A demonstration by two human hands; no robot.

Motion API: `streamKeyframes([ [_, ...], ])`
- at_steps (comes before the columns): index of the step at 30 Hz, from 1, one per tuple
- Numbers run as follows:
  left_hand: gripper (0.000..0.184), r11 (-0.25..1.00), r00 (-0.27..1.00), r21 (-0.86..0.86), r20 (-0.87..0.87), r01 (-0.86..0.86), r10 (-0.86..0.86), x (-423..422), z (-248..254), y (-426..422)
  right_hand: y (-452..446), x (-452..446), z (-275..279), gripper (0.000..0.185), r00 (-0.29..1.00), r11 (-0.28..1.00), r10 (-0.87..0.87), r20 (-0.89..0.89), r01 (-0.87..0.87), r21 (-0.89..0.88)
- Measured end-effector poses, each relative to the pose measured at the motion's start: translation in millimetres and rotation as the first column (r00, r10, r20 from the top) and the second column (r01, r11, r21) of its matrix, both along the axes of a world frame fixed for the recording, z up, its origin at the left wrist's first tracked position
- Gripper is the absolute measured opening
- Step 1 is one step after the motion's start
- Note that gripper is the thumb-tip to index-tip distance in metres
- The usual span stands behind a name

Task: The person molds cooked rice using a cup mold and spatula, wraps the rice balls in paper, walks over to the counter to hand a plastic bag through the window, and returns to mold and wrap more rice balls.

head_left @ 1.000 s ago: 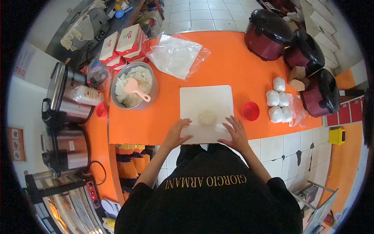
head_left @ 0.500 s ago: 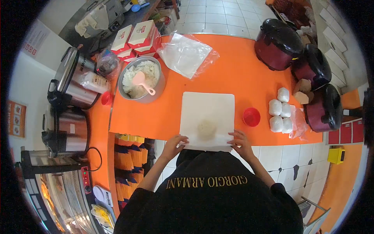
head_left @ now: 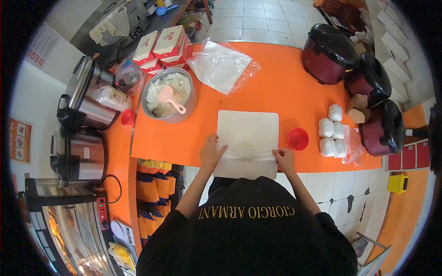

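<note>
A white sheet of wrapping paper (head_left: 247, 124) lies at the near edge of the orange table, its near part lifted over a low pale mound that shows only faintly. My left hand (head_left: 212, 154) holds the paper at its left side, thumb on top. At the right side my right hand (head_left: 282, 158) pinches the paper between thumb and fingers. A red cup (head_left: 298, 139) stands just beyond my right hand. Off to the left sits a metal pot of white rice (head_left: 162, 88), with a pink rice paddle (head_left: 171, 98) resting on the rice.
Several white wrapped bundles (head_left: 326, 128) are grouped at the right, beside dark red rice cookers (head_left: 329, 57). Clear plastic bags (head_left: 223, 66) lie at the far edge. Red-and-white boxes (head_left: 169, 41) are stacked behind the pot. Steel cookers (head_left: 94, 94) line the left side.
Both hands have moved forward from the paper's near corners, carrying its near edge up and over the pale mound, which was uncovered before.
</note>
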State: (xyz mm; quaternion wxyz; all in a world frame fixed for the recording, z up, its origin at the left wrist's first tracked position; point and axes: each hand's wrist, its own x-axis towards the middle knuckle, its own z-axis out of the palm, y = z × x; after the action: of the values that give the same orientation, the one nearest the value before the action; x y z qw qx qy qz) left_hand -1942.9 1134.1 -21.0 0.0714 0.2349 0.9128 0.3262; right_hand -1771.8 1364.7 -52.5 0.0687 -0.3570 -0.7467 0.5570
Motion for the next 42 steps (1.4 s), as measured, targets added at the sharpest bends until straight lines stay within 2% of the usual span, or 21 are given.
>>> streamKeyframes([
  [1,0.036,1.0,0.989,-0.015,-0.145,0.019,-0.021,-1.5,6.6,3.4,1.7,3.8,-0.4,0.036,1.0,1.0,-0.003,0.001,0.003,0.002],
  [2,0.036,1.0,0.989,-0.014,-0.144,0.023,-0.025,-5.3,7.8,9.0,4.7,8.9,-1.1,0.034,0.998,0.999,-0.035,0.042,0.037,-0.032],
  [4,0.042,0.92,0.907,0.113,-0.252,0.375,-0.338,-9.7,12.4,24.8,0.7,16.3,9.1,0.032,0.994,0.995,-0.067,0.082,0.073,-0.064],
  [5,0.042,0.92,0.906,0.115,-0.253,0.375,-0.338,-6.4,15.4,31.3,-3.1,23.5,22.3,0.029,0.999,0.988,0.031,-0.009,-0.032,-0.15],
  [7,0.047,0.789,0.799,0.124,-0.07,0.602,-0.598,2.1,30.8,43.5,-5.2,33.0,28.2,0.027,0.987,0.964,0.123,-0.105,-0.144,-0.222],
  [9,0.051,0.788,0.799,0.144,-0.037,0.598,-0.6,-2.5,18.9,45.8,1.6,37.7,26.7,0.02,0.917,0.901,0.397,-0.036,-0.381,0.206],
  [10,0.054,0.788,0.798,0.161,-0.001,0.594,-0.602,-4.7,13.2,46.4,1.2,33.7,28.3,0.02,0.917,0.901,0.396,-0.037,-0.381,0.209],
  [11,0.054,0.788,0.799,0.162,-0.003,0.594,-0.602,-6.0,7.5,46.2,0.9,27.3,28.9,0.023,0.944,0.938,0.312,-0.104,-0.324,-0.123],
  [12,0.056,0.8,0.811,0.155,-0.014,0.579,-0.584,-6.7,8.0,46.6,2.3,18.5,32.4,0.03,0.968,0.86,0.21,-0.138,-0.25,-0.444],
  [14,0.059,0.815,0.826,0.145,-0.027,0.56,-0.563,-9.5,7.9,45.9,27.9,-23.1,-9.6,0.04,0.965,0.963,0.214,-0.154,-0.235,-0.129],
  [16,0.064,0.803,0.807,0.087,-0.038,0.59,-0.589,-13.4,-0.6,45.8,33.8,-58.7,15.0,0.044,0.987,0.973,0.163,-0.013,-0.159,0.17],
  [18,0.065,0.805,0.811,0.101,-0.028,0.584,-0.585,-16.5,-7.9,43.8,40.2,-88.9,13.5,0.042,0.998,0.956,0.028,-0.059,-0.009,0.295],
  [21,0.068,0.807,0.81,0.092,0.002,0.583,-0.586,-19.2,-8.7,40.0,59.5,-120.4,12.2,0.038,0.995,0.902,0.06,0.08,-0.089,0.423],
  [22,0.07,0.807,0.808,0.065,0.018,0.587,-0.589,-20.1,-7.4,38.8,62.6,-124.8,18.8,0.038,0.995,0.902,0.062,0.081,-0.091,0.423],
  [24,0.072,0.826,0.828,0.064,-0.042,0.56,-0.559,-19.7,-3.1,37.8,68.7,-127.2,34.5,0.034,0.92,0.817,0.325,0.217,-0.389,0.425],
  [26,0.075,0.843,0.844,0.067,-0.102,0.534,-0.527,-17.3,11.6,38.6,64.8,-123.5,48.8,0.029,0.871,0.783,0.444,0.212,-0.491,0.38],
  [29,0.073,0.885,0.839,-0.059,-0.293,0.463,-0.458,-11.1,44.2,39.2,33.8,-101.3,100.0,0.02,0.689,0.577,0.685,0.239,-0.712,0.399],
  [31,0.07,0.86,0.737,-0.199,-0.448,0.47,-0.506,-11.8,51.0,36.8,11.7,-75.6,112.8,0.02,0.577,0.441,0.777,0.249,-0.783,0.438],
  [35,0.048,0.73,0.629,-0.415,-0.376,0.543,-0.681,-20.0,41.5,19.7,-7.5,-40.2,84.3,0.011,0.53,0.329,0.788,0.312,-0.792,0.514],
  [37,0.025,0.617,0.543,-0.447,-0.298,0.647,-0.785,-21.7,23.1,10.4,-9.2,-32.5,79.4,0.01,0.491,0.1,0.761,0.425,-0.735,0.67],
  [42,0.022,0.56,0.502,-0.333,-0.249,0.759,-0.828,-14.7,3.5,-1.2,-9.6,-26.6,41.1,0.011,0.541,0.087,0.74,0.399,-0.666,0.741],
])
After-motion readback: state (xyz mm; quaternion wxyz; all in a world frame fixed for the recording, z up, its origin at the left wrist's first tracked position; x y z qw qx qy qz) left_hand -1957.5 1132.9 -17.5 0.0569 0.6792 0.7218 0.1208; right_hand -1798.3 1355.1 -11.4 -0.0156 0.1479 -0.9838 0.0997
